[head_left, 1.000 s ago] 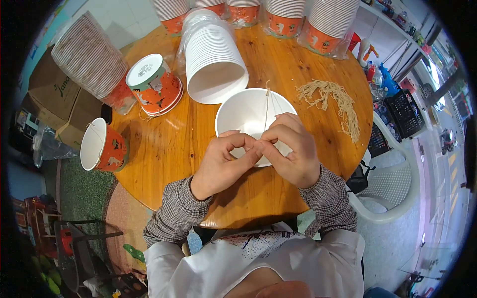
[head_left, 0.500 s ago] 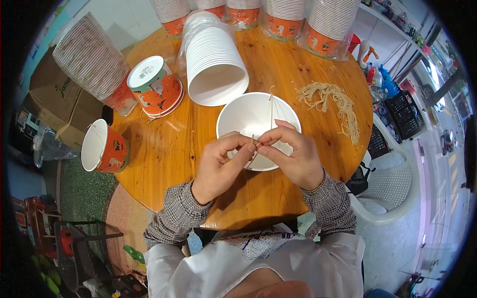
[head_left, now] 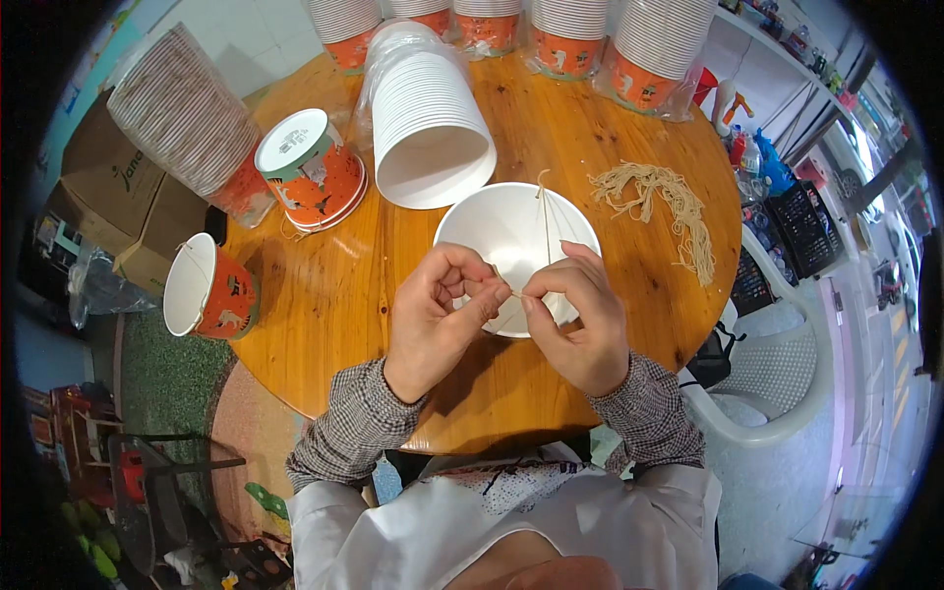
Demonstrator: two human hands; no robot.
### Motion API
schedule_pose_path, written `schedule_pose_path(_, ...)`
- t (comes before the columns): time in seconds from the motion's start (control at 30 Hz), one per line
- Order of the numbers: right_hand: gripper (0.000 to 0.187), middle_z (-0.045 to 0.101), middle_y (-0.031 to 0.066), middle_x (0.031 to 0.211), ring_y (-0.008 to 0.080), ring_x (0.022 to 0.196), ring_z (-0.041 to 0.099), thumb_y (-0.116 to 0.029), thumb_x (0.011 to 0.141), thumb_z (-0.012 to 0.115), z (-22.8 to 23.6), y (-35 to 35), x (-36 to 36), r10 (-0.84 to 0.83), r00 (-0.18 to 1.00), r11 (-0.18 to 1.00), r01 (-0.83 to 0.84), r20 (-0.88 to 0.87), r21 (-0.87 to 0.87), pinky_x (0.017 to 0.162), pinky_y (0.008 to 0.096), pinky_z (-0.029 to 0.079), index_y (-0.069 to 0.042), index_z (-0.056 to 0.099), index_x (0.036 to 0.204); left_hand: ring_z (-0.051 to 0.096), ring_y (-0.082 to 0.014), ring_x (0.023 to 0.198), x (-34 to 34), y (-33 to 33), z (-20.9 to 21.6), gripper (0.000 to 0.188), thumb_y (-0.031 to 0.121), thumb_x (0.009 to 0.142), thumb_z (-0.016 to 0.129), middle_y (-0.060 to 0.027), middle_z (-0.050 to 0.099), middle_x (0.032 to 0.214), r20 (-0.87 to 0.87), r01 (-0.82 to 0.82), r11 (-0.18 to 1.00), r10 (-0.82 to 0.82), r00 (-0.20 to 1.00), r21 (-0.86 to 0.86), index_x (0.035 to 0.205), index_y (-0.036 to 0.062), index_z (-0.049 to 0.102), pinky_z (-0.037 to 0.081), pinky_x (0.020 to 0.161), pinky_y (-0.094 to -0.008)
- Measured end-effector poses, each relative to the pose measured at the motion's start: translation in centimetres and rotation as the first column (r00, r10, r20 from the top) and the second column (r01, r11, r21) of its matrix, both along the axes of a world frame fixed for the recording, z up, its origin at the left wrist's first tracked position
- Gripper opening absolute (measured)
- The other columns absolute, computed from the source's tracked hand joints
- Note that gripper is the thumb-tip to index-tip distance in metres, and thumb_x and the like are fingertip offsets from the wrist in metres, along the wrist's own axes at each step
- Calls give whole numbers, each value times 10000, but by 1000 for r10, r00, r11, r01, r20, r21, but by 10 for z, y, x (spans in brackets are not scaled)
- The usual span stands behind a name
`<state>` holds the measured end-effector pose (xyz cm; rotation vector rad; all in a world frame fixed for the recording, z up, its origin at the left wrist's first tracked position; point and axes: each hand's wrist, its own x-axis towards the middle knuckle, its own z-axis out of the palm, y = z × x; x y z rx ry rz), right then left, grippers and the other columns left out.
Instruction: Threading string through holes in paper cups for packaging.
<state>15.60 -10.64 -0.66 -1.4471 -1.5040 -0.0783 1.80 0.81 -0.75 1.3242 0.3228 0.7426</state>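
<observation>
A white paper bucket [head_left: 472, 218] stands on the table with its mouth up, in front of me. A thin tan string [head_left: 548, 231] hangs from its far rim and runs across the opening to my fingers. My left hand [head_left: 442, 320] pinches the string over the near rim. Close beside it, my right hand [head_left: 582, 313] pinches the same string, a short piece stretched between the two sets of fingertips. Whether a knot lies there is too small to tell. The hands hide part of the near rim.
The round wooden table [head_left: 324, 315] carries a bundle of tan strings [head_left: 654, 187] at right and a lying stack of white buckets [head_left: 433, 123] behind. Left are an orange bucket [head_left: 232, 293] with string, upside-down buckets [head_left: 315, 177] and a tall stack [head_left: 182, 118]. A white chair [head_left: 777, 369] stands right.
My fingertips have drawn slightly apart, the right hand shifting rightward, with the string now stretched between them. The view has moved a little.
</observation>
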Motion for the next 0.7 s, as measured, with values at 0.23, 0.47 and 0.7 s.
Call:
schedule_pose_path(0.23, 184, 615, 52, 871, 244, 863, 601, -8, 794, 662, -2, 0, 2, 3, 1000, 999, -4, 25, 44, 970, 435, 374, -66, 580, 948, 591, -100, 804, -2, 0, 4, 84, 28, 837, 681, -60, 640, 932, -153, 13, 953, 35, 988, 302, 904, -15, 653, 472, 685, -214)
schedule_pose_path(0.47, 168, 618, 49, 876, 244, 869, 600, -22, 811, 653, 0, 1, 2, 7, 999, 1000, -9, 38, 28, 972, 432, 368, -65, 580, 956, 586, -120, 848, -2, 7, 0, 76, 53, 846, 669, -69, 631, 952, -104, 22, 853, 38, 994, 521, 884, -12, 661, 478, 713, -255)
schedule_pose_path(0.7, 166, 638, 45, 884, 228, 864, 625, -16, 827, 640, -1, 0, -1, 35, 999, 999, -36, -21, -39, 1015, 424, 352, -56, 575, 975, 562, -113, 833, -4, 11, 3, 84, 48, 886, 630, -54, 566, 999, -80, 195, 950, -180, 980, 246, 913, -31, 642, 466, 750, -244)
